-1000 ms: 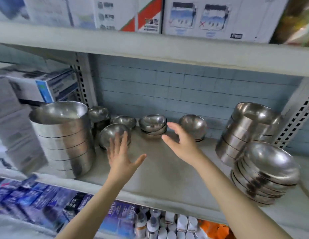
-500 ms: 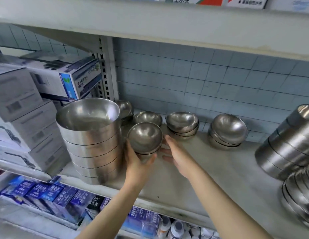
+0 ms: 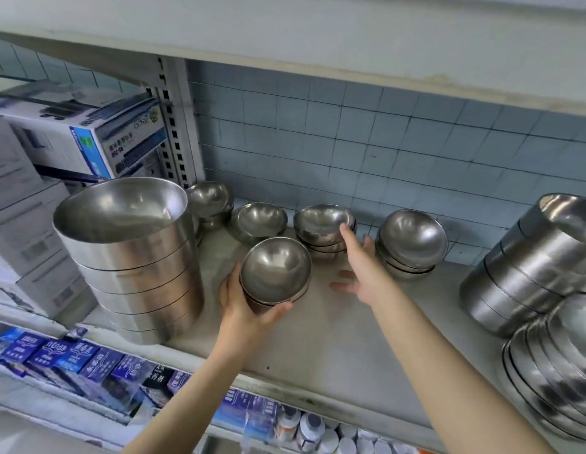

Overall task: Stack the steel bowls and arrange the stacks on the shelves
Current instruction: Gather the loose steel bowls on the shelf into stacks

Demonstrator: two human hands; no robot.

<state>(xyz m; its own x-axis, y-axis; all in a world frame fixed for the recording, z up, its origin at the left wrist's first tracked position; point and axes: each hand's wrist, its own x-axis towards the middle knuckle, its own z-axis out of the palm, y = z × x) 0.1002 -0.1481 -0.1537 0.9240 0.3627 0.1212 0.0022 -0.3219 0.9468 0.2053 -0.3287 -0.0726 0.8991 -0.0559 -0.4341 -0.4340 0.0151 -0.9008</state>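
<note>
My left hand [image 3: 244, 308] grips a small stack of steel bowls [image 3: 275, 269] from below, tilted toward me, just above the grey shelf [image 3: 334, 339]. My right hand [image 3: 362, 267] reaches out with straight fingers, its fingertips at the rim of a second small bowl stack [image 3: 321, 224] near the back. More small bowl stacks stand along the tiled wall: one at the right [image 3: 412, 244], one left of centre [image 3: 260, 219] and one in the back corner [image 3: 209, 201].
A tall stack of wide steel bowls [image 3: 131, 257] stands at the shelf's left. Two leaning stacks of large bowls sit at the right [image 3: 530, 267] and lower right [image 3: 560, 371]. Cardboard boxes [image 3: 98, 139] fill the left bay. Boxes and bottles line the shelf below.
My left hand has lifted the small bowl stack slightly toward me. My right hand has left that stack and reached back to the rim of the middle stack.
</note>
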